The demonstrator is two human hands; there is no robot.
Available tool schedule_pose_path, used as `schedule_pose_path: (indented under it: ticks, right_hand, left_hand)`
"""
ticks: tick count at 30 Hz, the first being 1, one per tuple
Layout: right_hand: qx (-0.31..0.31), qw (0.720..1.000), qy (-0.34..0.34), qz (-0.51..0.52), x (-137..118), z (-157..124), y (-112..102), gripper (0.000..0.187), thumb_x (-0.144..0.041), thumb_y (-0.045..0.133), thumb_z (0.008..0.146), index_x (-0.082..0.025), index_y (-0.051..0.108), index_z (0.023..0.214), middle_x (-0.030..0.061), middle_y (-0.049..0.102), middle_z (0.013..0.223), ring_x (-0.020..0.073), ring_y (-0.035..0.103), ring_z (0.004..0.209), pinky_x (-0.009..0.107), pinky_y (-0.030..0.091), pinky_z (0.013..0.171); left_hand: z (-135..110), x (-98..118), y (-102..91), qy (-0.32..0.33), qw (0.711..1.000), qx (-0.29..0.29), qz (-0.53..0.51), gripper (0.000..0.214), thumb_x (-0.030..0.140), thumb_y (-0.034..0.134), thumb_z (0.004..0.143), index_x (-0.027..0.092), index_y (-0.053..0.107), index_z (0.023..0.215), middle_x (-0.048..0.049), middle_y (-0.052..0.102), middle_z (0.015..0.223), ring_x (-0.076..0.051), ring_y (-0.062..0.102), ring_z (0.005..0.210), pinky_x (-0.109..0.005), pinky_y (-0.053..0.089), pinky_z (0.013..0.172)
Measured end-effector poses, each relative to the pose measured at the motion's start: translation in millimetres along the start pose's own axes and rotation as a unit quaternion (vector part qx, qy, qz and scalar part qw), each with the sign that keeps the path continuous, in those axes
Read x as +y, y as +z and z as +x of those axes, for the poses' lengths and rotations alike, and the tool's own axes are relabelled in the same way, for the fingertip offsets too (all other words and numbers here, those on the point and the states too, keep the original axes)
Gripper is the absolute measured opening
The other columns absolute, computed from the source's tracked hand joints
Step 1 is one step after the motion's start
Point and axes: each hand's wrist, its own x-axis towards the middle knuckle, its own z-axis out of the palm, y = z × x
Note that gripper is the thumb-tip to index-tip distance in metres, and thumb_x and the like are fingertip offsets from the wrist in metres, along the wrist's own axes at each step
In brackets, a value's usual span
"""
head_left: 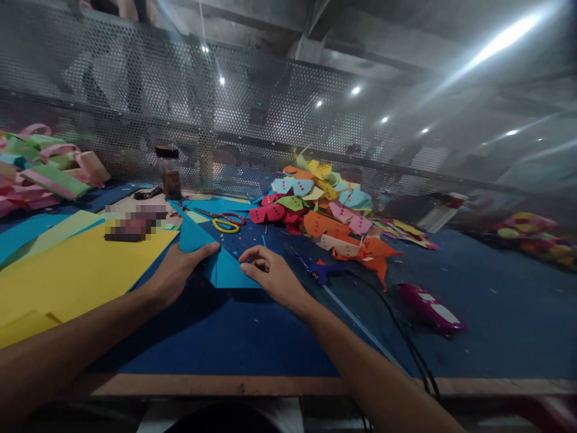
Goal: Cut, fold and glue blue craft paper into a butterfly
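Note:
Between my hands is a folded sheet of blue paper (225,270), raised a little above the dark blue table top. My left hand (183,264) grips its left side, thumb on top and the other fingers hidden beneath. At the right end, my right hand (265,267) pinches the upper edge between thumb and fingers. Just beyond the paper lie scissors (228,224) with a yellow and a red handle loop. A blue glue gun (320,272) rests to the right of my right hand, its cord running toward the table's front edge.
Colourful folded paper pieces (324,210) are heaped beyond my right hand. Yellow sheets (85,264) cover the left side. A dark-lidded jar (169,174) stands behind. A purple object (430,308) lies right. Pastel paper strips (58,168) are piled far left, before a perforated metal screen (261,108).

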Motion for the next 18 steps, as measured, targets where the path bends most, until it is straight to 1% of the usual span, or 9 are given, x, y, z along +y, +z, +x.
schedule_pose_path:
  ticks: [2, 4, 9, 11, 14, 16, 18]
  right_hand:
    - [-0.005, 1.000, -0.021, -0.014, -1.8, -0.6, -3.3, 0.013, -0.028, 0.060, 0.092, -0.021, 0.070, 0.096, 0.0012, 0.072, 0.093, 0.0167, 0.064, 0.084, 0.030, 0.047, 0.078]
    - [-0.016, 0.999, -0.033, -0.029, -3.8, -2.0, -5.8, 0.018, -0.027, 0.055, 0.095, -0.021, 0.072, 0.099, 0.0024, 0.074, 0.099, 0.0174, 0.065, 0.088, 0.031, 0.048, 0.081]
    - [-0.038, 0.997, -0.065, -0.020, -7.4, -6.8, -6.2, 0.021, -0.019, 0.056, 0.092, -0.022, 0.073, 0.103, 0.0035, 0.076, 0.109, 0.0194, 0.070, 0.099, 0.036, 0.051, 0.092]
    - [-0.036, 0.997, -0.071, -0.010, -7.3, -8.2, -5.1, 0.018, -0.021, 0.062, 0.091, -0.023, 0.073, 0.104, 0.0033, 0.077, 0.109, 0.0201, 0.071, 0.100, 0.038, 0.053, 0.093]
    - [-0.019, 0.997, -0.081, -0.002, -5.3, -9.2, -3.8, 0.015, -0.026, 0.070, 0.087, -0.024, 0.073, 0.102, 0.0025, 0.077, 0.104, 0.0202, 0.071, 0.096, 0.038, 0.054, 0.092]
    - [-0.016, 0.995, -0.094, -0.005, -3.2, -9.3, -3.4, 0.011, -0.025, 0.070, 0.087, -0.024, 0.073, 0.098, 0.0019, 0.077, 0.101, 0.0197, 0.071, 0.096, 0.037, 0.055, 0.092]
    - [-0.014, 0.994, -0.106, -0.015, -0.8, -9.3, -3.2, 0.011, -0.022, 0.067, 0.088, -0.024, 0.073, 0.096, 0.0014, 0.076, 0.100, 0.0189, 0.071, 0.096, 0.035, 0.055, 0.092]
  left_hand:
    - [-0.7, 4.1, 0.6, -0.003, 1.000, 0.005, -0.009, 0.030, 0.039, 0.091, 0.064, 0.022, 0.068, 0.076, 0.0024, 0.074, 0.072, -0.018, 0.065, 0.064, -0.028, 0.053, 0.059]
    - [-1.7, 7.5, 1.2, -0.007, 1.000, 0.005, -0.017, 0.031, 0.038, 0.091, 0.063, 0.022, 0.067, 0.074, 0.0018, 0.075, 0.073, -0.019, 0.066, 0.064, -0.029, 0.055, 0.061]
    - [-3.6, 11.4, 2.3, -0.017, 0.999, 0.000, -0.027, 0.035, 0.039, 0.093, 0.061, 0.022, 0.064, 0.072, 0.0029, 0.072, 0.066, -0.016, 0.063, 0.056, -0.026, 0.051, 0.051]
    - [-3.7, 12.0, 2.7, -0.018, 0.999, -0.001, -0.031, 0.036, 0.038, 0.094, 0.059, 0.022, 0.065, 0.073, 0.0029, 0.071, 0.065, -0.016, 0.063, 0.056, -0.026, 0.051, 0.051]
    - [-3.3, 12.3, 2.7, -0.020, 0.999, -0.002, -0.032, 0.038, 0.038, 0.094, 0.057, 0.022, 0.066, 0.076, 0.0030, 0.070, 0.062, -0.018, 0.065, 0.056, -0.026, 0.049, 0.049]
    - [-2.7, 12.0, 2.0, -0.023, 0.999, -0.005, -0.029, 0.037, 0.039, 0.094, 0.057, 0.022, 0.067, 0.076, 0.0033, 0.068, 0.059, -0.019, 0.065, 0.056, -0.026, 0.049, 0.047]
    - [-1.8, 11.3, 0.7, -0.026, 0.999, -0.007, -0.026, 0.035, 0.038, 0.094, 0.059, 0.022, 0.067, 0.075, 0.0031, 0.068, 0.059, -0.019, 0.066, 0.057, -0.026, 0.050, 0.049]
